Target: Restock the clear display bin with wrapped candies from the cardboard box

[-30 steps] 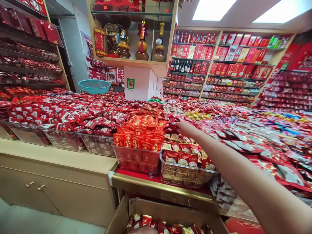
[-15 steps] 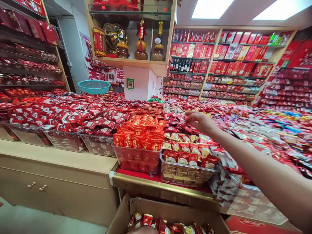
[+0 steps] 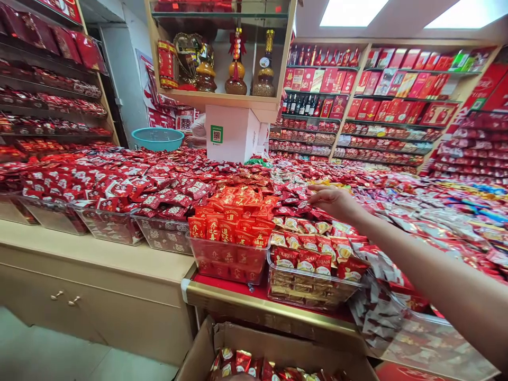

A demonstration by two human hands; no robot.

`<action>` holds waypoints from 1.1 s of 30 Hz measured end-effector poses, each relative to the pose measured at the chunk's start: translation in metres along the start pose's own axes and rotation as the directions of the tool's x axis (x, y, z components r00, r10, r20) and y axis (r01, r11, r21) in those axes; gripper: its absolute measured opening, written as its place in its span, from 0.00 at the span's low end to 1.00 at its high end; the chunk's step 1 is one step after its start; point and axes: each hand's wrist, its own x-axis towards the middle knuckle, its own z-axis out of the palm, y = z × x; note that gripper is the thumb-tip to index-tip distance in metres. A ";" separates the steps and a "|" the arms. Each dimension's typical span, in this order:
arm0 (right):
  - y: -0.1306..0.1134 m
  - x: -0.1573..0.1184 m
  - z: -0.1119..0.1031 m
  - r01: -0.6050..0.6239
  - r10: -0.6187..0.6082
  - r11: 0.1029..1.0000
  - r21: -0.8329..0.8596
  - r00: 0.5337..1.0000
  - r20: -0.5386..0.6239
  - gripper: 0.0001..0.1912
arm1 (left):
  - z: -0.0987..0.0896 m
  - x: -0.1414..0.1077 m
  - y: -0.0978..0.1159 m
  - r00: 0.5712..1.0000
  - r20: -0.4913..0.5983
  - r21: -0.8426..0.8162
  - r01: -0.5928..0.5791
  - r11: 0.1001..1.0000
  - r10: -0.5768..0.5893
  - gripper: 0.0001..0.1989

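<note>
My right hand (image 3: 331,202) reaches in from the right over the back of a clear bin (image 3: 317,288) of red and gold durian candy packets (image 3: 307,259). Its fingers stretch forward and slightly down, and I see nothing held in them. Dark red packets (image 3: 296,193) lie just beyond the fingertips. Below the counter stands an open cardboard box (image 3: 273,341) holding similar red packets (image 3: 243,361). Only a sliver of my left hand (image 3: 241,377) shows at the bottom edge, inside this box, with its fingers hidden.
Left of the durian bin, another clear bin (image 3: 228,264) is heaped with bright red packets. More filled bins (image 3: 162,233) line the counter (image 3: 170,264). A blue basin (image 3: 157,139), a white pillar (image 3: 226,148) and a display cabinet (image 3: 222,99) stand behind.
The view has shifted slightly, so the counter sits a little further right. My left hand has sunk almost out of the bottom edge. My right hand stays stretched over the packets.
</note>
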 end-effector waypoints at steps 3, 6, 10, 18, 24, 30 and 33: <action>0.000 0.001 0.000 0.008 -0.008 1.000 0.008 0.998 0.057 0.08 | -0.004 -0.004 -0.009 0.997 -0.078 0.009 0.007 1.000 -0.006 0.10; 0.001 0.004 0.002 0.033 -0.032 0.999 -0.016 0.997 0.073 0.08 | 0.000 -0.004 -0.013 0.992 -0.125 0.005 0.003 1.000 -0.003 0.10; 0.008 0.010 0.004 0.104 -0.090 0.987 -0.126 0.989 0.116 0.08 | 0.004 -0.001 -0.014 0.987 -0.163 -0.003 -0.007 1.000 0.006 0.11; 0.016 0.018 0.018 0.022 0.058 0.968 -0.248 0.949 0.309 0.12 | 0.008 0.000 -0.013 0.979 -0.203 -0.036 -0.027 0.999 0.019 0.12; 0.016 0.015 0.022 -0.068 0.197 0.949 -0.308 0.891 0.409 0.14 | 0.007 0.001 -0.010 0.981 -0.192 -0.073 -0.035 0.997 0.021 0.15; 0.012 0.013 0.027 -0.003 0.225 0.921 -0.390 0.820 0.525 0.15 | 0.009 0.003 -0.002 0.987 -0.157 -0.113 -0.053 0.992 0.035 0.15; 0.014 0.015 0.029 -0.013 0.248 0.915 -0.403 0.807 0.537 0.18 | 0.008 0.002 -0.001 0.986 -0.161 -0.138 -0.073 0.988 0.051 0.15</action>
